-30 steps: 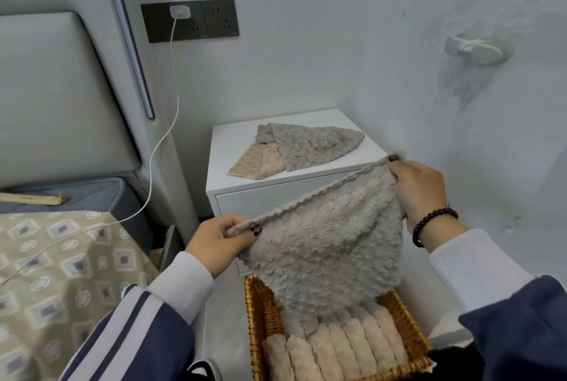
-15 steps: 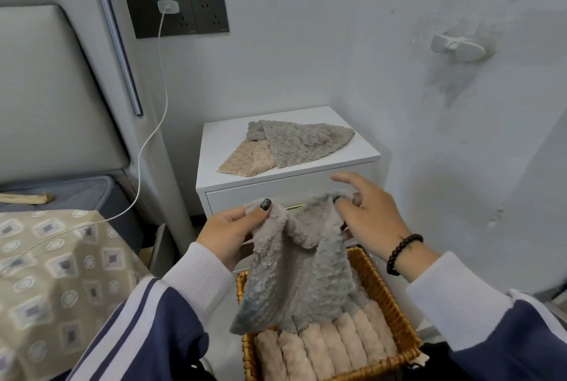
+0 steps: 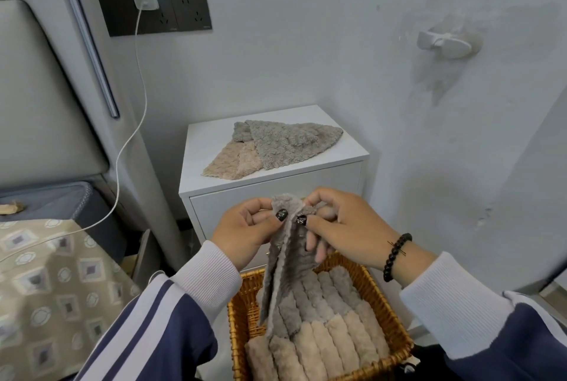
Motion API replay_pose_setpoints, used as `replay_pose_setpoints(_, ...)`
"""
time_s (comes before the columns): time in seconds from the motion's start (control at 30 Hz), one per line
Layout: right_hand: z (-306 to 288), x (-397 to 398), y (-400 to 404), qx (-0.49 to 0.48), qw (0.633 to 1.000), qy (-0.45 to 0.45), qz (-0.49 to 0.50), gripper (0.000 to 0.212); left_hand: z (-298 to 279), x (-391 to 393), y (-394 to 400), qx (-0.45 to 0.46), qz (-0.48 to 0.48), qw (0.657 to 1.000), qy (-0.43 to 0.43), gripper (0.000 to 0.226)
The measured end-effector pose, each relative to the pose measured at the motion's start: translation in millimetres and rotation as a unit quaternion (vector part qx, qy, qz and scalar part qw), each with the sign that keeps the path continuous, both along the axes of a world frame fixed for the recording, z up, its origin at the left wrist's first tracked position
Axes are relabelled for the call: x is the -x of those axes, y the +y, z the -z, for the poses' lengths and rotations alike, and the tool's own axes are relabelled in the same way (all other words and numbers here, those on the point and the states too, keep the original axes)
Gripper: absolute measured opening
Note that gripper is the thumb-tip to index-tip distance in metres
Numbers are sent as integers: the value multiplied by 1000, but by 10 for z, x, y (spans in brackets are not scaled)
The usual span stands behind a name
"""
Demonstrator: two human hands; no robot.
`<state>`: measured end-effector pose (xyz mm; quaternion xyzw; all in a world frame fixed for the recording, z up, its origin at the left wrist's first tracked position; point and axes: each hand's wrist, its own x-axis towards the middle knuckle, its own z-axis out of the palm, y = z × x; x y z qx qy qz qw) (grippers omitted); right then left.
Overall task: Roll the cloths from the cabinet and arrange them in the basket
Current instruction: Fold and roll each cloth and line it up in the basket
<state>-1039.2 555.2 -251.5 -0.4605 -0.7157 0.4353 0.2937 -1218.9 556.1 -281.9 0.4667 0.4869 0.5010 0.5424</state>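
Two hands meet at frame centre, both pinching the top edge of one grey cloth (image 3: 283, 270). Left hand (image 3: 245, 230) grips it thumb over curled fingers from the left; right hand (image 3: 343, 227) pinches from the right, thumb on the near face, some lower fingers loose behind the fabric. Thumbs nearly touching, so the cloth is folded lengthwise into a narrow strip. Long axis runs vertical, top at the pinch, tail hanging down and slightly left in the frame, ending over the rolled cloths (image 3: 322, 319) in the basket (image 3: 242, 316). Can't tell if the tail touches them or just overlaps in view.

Judgement: fold step done or nearly; the roll comes next, likely started at the top edge with both hands equally close to it.

Basket at lower centre: grey rolls in the far row, beige in the near row, packed side by side. A bare wicker strip shows along the left wall, directly under the hanging tail, probably the open slot. Right side looks full.

Cabinet (image 3: 276, 178) sits just behind the hands, mid frame, its drawer front close to the knuckles, so little room forward. Open air above the basket and toward the viewer. Remaining cloths (image 3: 276, 147), grey over beige, lie flat on the cabinet top, well apart from the hands. Bed with patterned cover (image 3: 46, 288) at lower left, clear of the work.
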Motion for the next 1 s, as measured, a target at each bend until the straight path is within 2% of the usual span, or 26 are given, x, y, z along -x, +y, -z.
replay_pose_setpoints(0.2,4,-34,63,-152,984,-61,73,10,-3,-144,-38,-16,89,996,-22,24)
replay_pose_setpoints(0.3,19,-52,99,-194,972,-78,106,17,-18,-146,-23,-6,105,993,-45,23)
replay_pose_setpoints(0.33,18,-59,111,-198,970,-80,115,20,-18,-139,-25,-3,112,992,-55,30)
replay_pose_setpoints(0.43,8,-78,121,-192,969,-90,127,28,-5,-131,-54,-53,124,991,-14,42)
replay_pose_setpoints(0.5,-5,-84,121,-171,974,-91,114,32,7,-130,-84,-90,103,991,10,35)
replay_pose_setpoints(0.6,-2,-85,130,-126,984,-96,79,38,-3,-88,-86,-108,74,991,-12,25)
replay_pose_setpoints(0.7,25,-132,139,-82,991,-103,38,38,-51,12,-85,-103,43,992,-56,25)
replay_pose_setpoints(0.83,43,-217,125,-40,990,-137,-9,27,-127,246,-88,-104,0,994,-46,36)
replay_pose_setpoints(1.0,-1,-244,103,-88,991,-84,60,13,-92,415,-102,-94,-23,994,47,31)
